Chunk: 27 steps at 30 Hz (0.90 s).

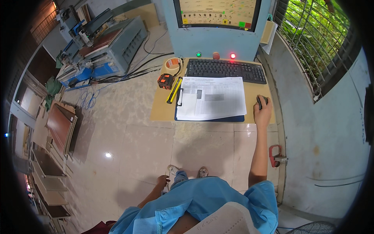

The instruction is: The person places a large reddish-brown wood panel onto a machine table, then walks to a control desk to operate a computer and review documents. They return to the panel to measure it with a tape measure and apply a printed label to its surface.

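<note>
My right hand [263, 112] is wrapped over a dark computer mouse [261, 102] at the right side of a tan desk board [161, 111]. Down by my left leg hangs my left hand [162, 180], its fingers loosely bent and slightly apart, with nothing visible in them. Printed sheets [212, 97] lie on a dark blue clipboard [233, 119] left of the mouse. Behind the papers is a black keyboard [226, 69]. A yellow utility knife [174, 90], an orange and black tape measure [166, 81] and a roll of tape [173, 63] sit at the board's left.
A blue cabinet [214, 41] with a lit monitor [218, 11] and lit buttons stands beyond the keyboard. A cutting machine [105, 50] is at far left, cables on the floor. Stacked brown panels [60, 126] lean at left. A barred window [319, 43] is in the right wall.
</note>
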{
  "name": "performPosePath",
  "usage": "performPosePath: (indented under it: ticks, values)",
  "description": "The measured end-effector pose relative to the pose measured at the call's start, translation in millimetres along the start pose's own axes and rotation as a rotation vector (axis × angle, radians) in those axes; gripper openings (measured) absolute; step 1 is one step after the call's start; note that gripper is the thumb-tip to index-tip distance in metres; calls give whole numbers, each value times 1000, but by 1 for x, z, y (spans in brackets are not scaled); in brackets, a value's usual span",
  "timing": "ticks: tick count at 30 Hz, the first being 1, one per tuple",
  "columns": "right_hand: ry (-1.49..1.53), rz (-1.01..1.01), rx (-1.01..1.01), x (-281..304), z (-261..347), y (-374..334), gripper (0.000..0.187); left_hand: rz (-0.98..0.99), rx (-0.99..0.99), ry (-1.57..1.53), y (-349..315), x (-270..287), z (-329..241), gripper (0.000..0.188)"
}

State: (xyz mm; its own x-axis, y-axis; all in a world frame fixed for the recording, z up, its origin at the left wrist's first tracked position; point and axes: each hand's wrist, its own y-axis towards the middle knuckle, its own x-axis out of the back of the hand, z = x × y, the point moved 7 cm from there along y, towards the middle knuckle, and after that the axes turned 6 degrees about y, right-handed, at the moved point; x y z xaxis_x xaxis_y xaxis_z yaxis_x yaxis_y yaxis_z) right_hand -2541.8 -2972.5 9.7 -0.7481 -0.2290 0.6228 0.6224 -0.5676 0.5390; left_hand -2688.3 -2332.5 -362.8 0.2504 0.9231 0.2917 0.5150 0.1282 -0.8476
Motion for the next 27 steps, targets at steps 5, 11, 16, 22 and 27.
performPosePath:
  ticks: [5, 11, 16, 22, 27]
  values:
    - [-9, 4, -14, -1, 0, 0, 41, -37, 73, -34, -3, 10, 23, 28]
    - [3, 12, -4, -1, 0, 1, 41, -6, 3, -46, -6, 4, 12, 29]
    - [-15, 7, -4, -2, -2, 1, 43, 15, -50, -57, -5, 0, -7, 30]
    - [-11, 9, 0, -1, 0, 1, 44, 9, -38, -1, -6, 5, -10, 30]
    - [-16, 14, 6, -2, -1, 2, 44, 12, -12, -7, -2, 11, -2, 29]
